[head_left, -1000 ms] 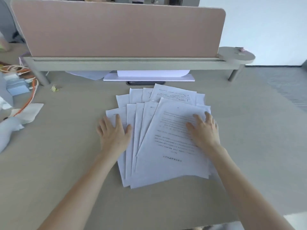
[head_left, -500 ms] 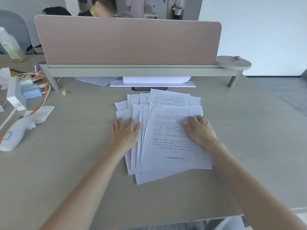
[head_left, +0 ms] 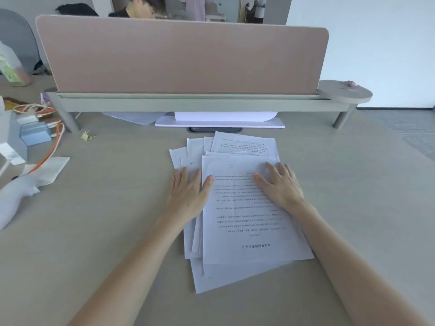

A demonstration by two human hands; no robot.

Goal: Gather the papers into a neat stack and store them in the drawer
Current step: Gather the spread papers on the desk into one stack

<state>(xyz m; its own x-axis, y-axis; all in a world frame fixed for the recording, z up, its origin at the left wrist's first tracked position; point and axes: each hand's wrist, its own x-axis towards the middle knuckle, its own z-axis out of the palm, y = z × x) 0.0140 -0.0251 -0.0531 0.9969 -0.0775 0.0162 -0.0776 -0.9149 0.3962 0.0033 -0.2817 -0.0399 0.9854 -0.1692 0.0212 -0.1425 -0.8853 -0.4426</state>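
Several white printed papers lie overlapped in a loose pile at the middle of the beige desk. My left hand rests flat, fingers apart, on the pile's left edge. My right hand lies flat on the top sheet near its upper right corner. Neither hand grips a sheet. Lower sheets stick out at the far end and at the near left corner. No drawer is in view.
A pink divider screen on a grey shelf closes off the desk's far side. White boards lie under the shelf. Orange cables, a blue box and white packaging crowd the left. A person sits behind the screen.
Both hands have pushed inward, and the fanned sheets have slid closer together into a narrower pile. The camera has tilted up a little.
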